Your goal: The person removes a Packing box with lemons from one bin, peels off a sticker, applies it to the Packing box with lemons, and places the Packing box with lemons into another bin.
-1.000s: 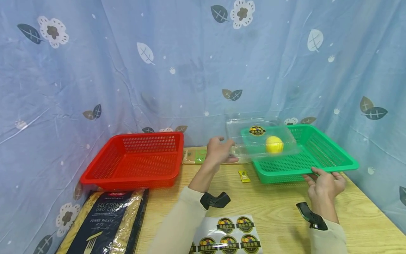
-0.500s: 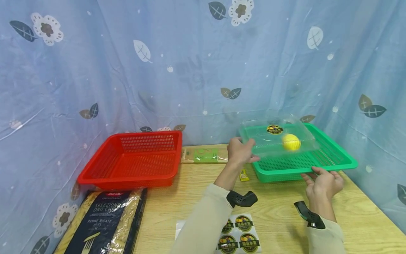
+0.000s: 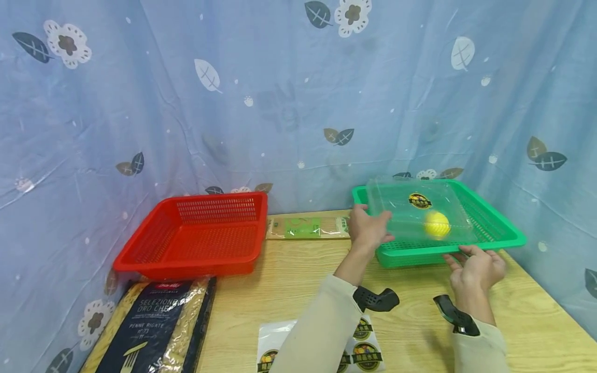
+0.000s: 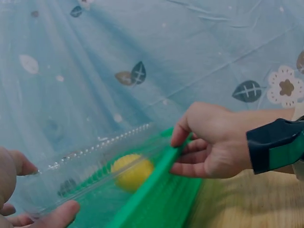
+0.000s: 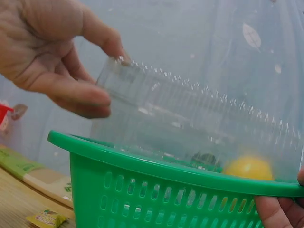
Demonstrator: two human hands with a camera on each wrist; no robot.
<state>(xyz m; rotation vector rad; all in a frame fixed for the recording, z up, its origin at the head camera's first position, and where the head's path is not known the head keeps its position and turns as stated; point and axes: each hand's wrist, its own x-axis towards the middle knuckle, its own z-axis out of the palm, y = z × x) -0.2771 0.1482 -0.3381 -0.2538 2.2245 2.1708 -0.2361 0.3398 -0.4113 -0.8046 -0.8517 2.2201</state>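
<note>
My left hand (image 3: 368,226) grips one end of a clear plastic clamshell box (image 3: 401,207) with a round black fruit sticker (image 3: 420,201) on its lid. A yellow ball-like fruit (image 3: 437,225) sits inside, toward the box's right end. The box is over the green basket (image 3: 420,252), its lower part down behind the near rim in the right wrist view. With thumb and fingers, my right hand (image 3: 475,270) holds the basket's near rim, also seen in the left wrist view, where the basket (image 4: 156,199) looks tilted.
A red basket (image 3: 186,269) stands at the left, with a penne pasta bag (image 3: 154,326) before it. A flat package with a green label (image 3: 303,228) lies along the back. A sticker sheet (image 3: 368,352) lies in front, partly under my left sleeve. A small yellow packet (image 5: 46,218) lies beside the green basket.
My left hand has carried the clear box with the yellow fruit rightward, then lower over the green basket. My right hand has kept its hold on the rim.
</note>
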